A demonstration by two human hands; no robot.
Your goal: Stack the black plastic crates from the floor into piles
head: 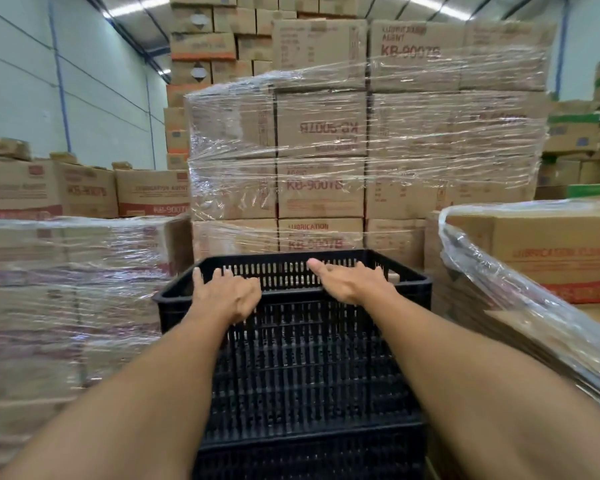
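— Crates first: where do they sit?

— Black slotted crates form one pile at 6 o'clock, dead centre. A lower crate [309,455] shows at the bottom edge, and the top crate [293,289] sits on the pile with its open mouth upward.

— And the hands?

— Both forearms reach in from the bottom corners. The left hand [231,294] lies on the top crate's near rim at about 11 o'clock of the pile, fingers spread loose and draped over the edge, thumb down the near wall; not clenched. The right hand [349,280] sits at about 1 o'clock over the same rim, flat and released, fingers pointing left. I cannot tell whether it presses the rim.

— Around the pile?

— Film-wrapped cartons [66,289] at 9 o'clock, another wrapped carton stack [541,258] at 3 o'clock. Beyond, at 12 o'clock, a tall wrapped pallet of boxes [361,150] marked KB-9007B.
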